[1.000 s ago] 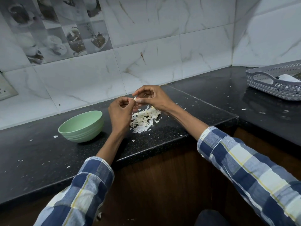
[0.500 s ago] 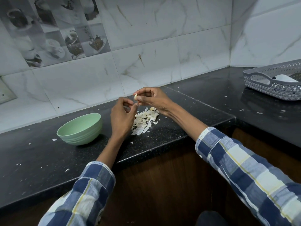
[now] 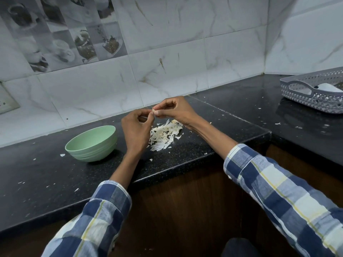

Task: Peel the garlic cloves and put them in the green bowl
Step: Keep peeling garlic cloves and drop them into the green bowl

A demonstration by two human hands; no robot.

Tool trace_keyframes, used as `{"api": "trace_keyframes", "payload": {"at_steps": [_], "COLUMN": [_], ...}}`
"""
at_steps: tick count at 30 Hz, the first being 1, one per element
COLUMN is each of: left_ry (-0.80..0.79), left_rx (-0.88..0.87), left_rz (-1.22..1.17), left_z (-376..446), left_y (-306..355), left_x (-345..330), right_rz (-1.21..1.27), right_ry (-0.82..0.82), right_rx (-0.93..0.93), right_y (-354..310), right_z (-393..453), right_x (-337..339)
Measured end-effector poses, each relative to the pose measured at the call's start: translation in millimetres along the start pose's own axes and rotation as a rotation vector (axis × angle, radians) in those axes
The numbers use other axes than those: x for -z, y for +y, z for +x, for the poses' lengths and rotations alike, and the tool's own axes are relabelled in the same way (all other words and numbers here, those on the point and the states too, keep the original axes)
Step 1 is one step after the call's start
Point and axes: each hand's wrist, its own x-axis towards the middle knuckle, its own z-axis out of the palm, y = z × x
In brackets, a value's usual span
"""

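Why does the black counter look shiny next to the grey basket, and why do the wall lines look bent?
Head view: the polished counter mirrors the grey basket as a pale glare patch; the wide-angle lens bows the tile lines toward the edges; the green bowl casts a soft shadow; the garlic clove between both hands is too small to look sharp.

Person, head view. Both arms wear a long-sleeved checked shirt: large blocks of navy blue, mid blue and cream-white, crossed by thin yellow lines. Left sleeve (image 3: 96,217) ends in a buttoned-type cuff with pale stitched edge, pushed up to mid-forearm; forearm bare below it. Right sleeve (image 3: 282,197) likewise drawn back, cuff edge pale, one small white button visible near the cuff. Left hand (image 3: 136,131) and right hand (image 3: 176,111) bare: no rings, watch or gloves seen.
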Motion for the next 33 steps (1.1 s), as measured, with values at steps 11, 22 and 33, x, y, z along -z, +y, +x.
{"api": "trace_keyframes", "payload": {"at_steps": [11, 22, 33], "left_ry": [0.004, 0.047, 0.016], "left_rx": [0.012, 0.007, 0.091], "left_rz": [-0.005, 0.053, -0.056], "left_z": [-1.3, -2.4, -0.8], "left_y": [0.7, 0.8, 0.8], "left_x": [-0.5, -1.6, -2.6], "right_rz": [-0.135, -0.123, 0.055], "right_ry": [0.01, -0.062, -0.093], "right_rx": [0.078, 0.08, -0.03], "right_y": [0.6, 4.4, 7.8], "right_z": [0.5, 3.4, 4.9], "right_x": [-2.4, -1.2, 1.3]}}
